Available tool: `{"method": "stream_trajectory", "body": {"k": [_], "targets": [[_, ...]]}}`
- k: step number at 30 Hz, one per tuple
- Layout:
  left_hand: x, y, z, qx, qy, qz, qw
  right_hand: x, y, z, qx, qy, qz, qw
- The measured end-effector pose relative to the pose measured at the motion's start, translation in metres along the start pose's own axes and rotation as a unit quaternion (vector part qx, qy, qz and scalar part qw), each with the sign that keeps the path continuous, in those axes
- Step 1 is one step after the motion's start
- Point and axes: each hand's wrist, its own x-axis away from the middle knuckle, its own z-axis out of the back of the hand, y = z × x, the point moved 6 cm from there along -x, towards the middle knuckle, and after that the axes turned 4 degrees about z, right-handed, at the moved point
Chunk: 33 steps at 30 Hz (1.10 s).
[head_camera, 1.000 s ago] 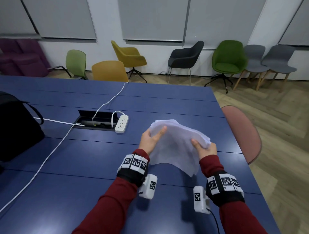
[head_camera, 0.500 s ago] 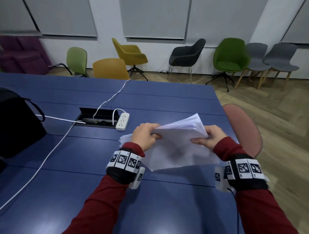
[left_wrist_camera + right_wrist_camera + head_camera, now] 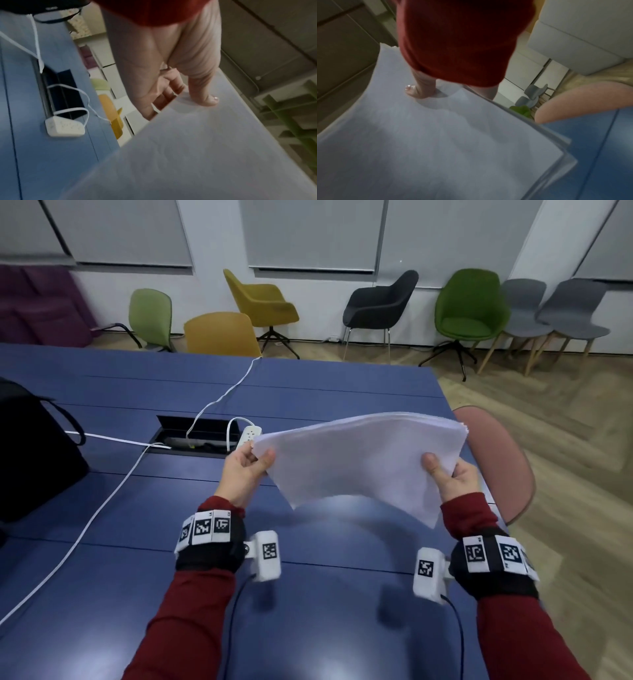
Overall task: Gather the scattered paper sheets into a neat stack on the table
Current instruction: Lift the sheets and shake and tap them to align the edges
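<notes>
A bundle of white paper sheets (image 3: 359, 460) hangs in the air above the blue table (image 3: 308, 611), held at both side edges. My left hand (image 3: 245, 470) pinches its left corner, thumb on top. My right hand (image 3: 448, 477) grips the right edge the same way. The sheets bow upward in the middle and their far edges are slightly fanned. In the left wrist view the left thumb (image 3: 205, 94) presses on the paper (image 3: 197, 155) with the fingers underneath. In the right wrist view the right thumb (image 3: 418, 90) lies on the paper (image 3: 436, 142); the fingers are hidden below.
A white power strip (image 3: 248, 434) and its cables (image 3: 102, 498) lie by an open cable hatch (image 3: 195, 436). A black bag (image 3: 30, 453) stands at the left. A pink chair (image 3: 500, 463) is at the table's right edge. More chairs line the far wall.
Both hands have lifted the bundle higher and spread apart to its side edges. The sheets have turned from a loose, tilted wad into a wider, flatter bundle.
</notes>
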Motion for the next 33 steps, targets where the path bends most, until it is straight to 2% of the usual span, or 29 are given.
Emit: {"method": "stream_trajectory", "body": {"k": [2, 4, 6, 8, 11, 15, 19, 24, 26, 29, 31, 33], "targets": [[0.002, -0.014, -0.008, -0.005, -0.006, 0.016, 1.000, 0.006, 0.018, -0.004, 0.007, 0.030, -0.029, 0.999], [0.008, -0.036, -0.011, -0.080, 0.012, 0.025, 0.996, 0.018, 0.046, -0.007, 0.017, 0.052, -0.066, 0.996], [0.018, -0.056, -0.010, -0.151, 0.044, 0.028, 0.987, 0.033, 0.071, -0.012, 0.042, 0.038, -0.088, 0.995], [0.029, -0.072, -0.005, -0.139, 0.085, 0.041, 0.986, 0.044, 0.082, -0.012, 0.062, 0.043, -0.099, 0.992], [0.036, -0.075, -0.006, -0.133, 0.112, 0.040, 0.984, 0.045, 0.086, -0.010, 0.058, 0.071, -0.131, 0.987], [0.033, -0.080, -0.008, -0.104, 0.175, 0.066, 0.977, 0.044, 0.092, -0.011, 0.003, 0.129, -0.188, 0.974], [0.032, -0.090, -0.009, -0.052, 0.215, 0.111, 0.969, 0.045, 0.097, -0.009, 0.006, 0.140, -0.156, 0.978], [0.029, -0.090, -0.011, -0.039, 0.221, 0.121, 0.967, 0.049, 0.095, -0.008, -0.011, 0.136, -0.136, 0.981], [0.027, -0.093, -0.009, -0.057, 0.210, 0.128, 0.968, 0.053, 0.094, -0.011, -0.011, 0.098, -0.127, 0.987], [0.023, -0.093, -0.013, -0.100, 0.155, 0.128, 0.974, 0.054, 0.093, -0.018, 0.030, 0.024, -0.103, 0.994], [0.022, -0.091, -0.018, -0.139, 0.138, 0.125, 0.973, 0.048, 0.090, -0.017, 0.053, 0.032, -0.098, 0.993], [0.019, -0.085, -0.018, -0.147, 0.163, 0.104, 0.970, 0.039, 0.081, -0.016, 0.070, 0.055, -0.086, 0.992]]}}
